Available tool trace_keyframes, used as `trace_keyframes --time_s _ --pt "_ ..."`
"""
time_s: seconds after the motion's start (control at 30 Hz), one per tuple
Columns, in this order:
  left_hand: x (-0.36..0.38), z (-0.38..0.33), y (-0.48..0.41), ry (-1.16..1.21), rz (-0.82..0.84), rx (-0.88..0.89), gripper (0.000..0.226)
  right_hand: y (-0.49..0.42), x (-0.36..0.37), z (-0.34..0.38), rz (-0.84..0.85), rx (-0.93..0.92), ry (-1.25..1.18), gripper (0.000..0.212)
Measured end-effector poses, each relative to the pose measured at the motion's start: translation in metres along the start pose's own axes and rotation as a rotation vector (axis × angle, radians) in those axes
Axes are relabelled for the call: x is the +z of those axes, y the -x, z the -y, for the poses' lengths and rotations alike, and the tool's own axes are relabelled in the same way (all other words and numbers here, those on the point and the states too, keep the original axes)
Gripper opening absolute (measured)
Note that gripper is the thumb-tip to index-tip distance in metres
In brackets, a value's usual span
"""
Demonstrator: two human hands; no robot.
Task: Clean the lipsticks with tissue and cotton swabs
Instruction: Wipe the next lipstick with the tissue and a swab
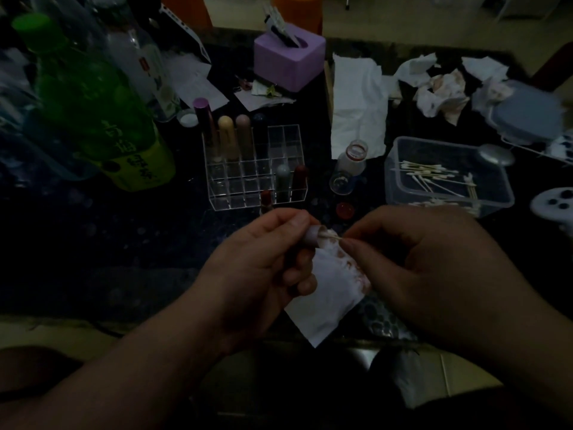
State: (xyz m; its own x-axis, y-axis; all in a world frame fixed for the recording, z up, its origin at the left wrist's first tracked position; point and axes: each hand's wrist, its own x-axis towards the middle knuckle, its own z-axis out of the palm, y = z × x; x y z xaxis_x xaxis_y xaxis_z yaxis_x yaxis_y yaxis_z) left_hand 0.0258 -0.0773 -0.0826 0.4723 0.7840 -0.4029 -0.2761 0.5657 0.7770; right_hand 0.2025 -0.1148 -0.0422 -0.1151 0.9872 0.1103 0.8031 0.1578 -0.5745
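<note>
My left hand [263, 268] grips a small lilac lipstick cap [313, 234], its open end facing right. My right hand [418, 259] pinches a cotton swab [331, 235] whose tip sits inside the cap. A white tissue [328, 293] with reddish stains hangs beneath both hands, partly tucked behind my left fingers. A clear acrylic organiser [279, 141] on the dark table holds several lipsticks, and a red lipstick [266, 201] stands in front of it. A clear plastic box [403, 193] at the right holds several cotton swabs.
Green bottle [93, 97] and clear bottle [139, 54] stand at the left. A purple tissue box [290, 62] sits at the back. A flat tissue [356, 100], crumpled stained tissues [443, 88], a small open bottle [352, 158] and its red cap [345, 210] lie to the right.
</note>
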Motion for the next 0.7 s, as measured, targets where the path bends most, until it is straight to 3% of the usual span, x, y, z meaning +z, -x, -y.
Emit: trace_keyframes --time_s 0.43,0.7 --pt "-0.0046 0.0055 -0.0028 0.009 0.024 0.054 0.011 0.0029 0.0 -0.0015 0.032 -0.054 -0.007 0.007" --pt "-0.0048 0.0061 -0.0026 -0.004 0.043 0.097 0.022 0.0027 -0.0014 -0.0023 -0.01 -0.064 -0.015 0.009"
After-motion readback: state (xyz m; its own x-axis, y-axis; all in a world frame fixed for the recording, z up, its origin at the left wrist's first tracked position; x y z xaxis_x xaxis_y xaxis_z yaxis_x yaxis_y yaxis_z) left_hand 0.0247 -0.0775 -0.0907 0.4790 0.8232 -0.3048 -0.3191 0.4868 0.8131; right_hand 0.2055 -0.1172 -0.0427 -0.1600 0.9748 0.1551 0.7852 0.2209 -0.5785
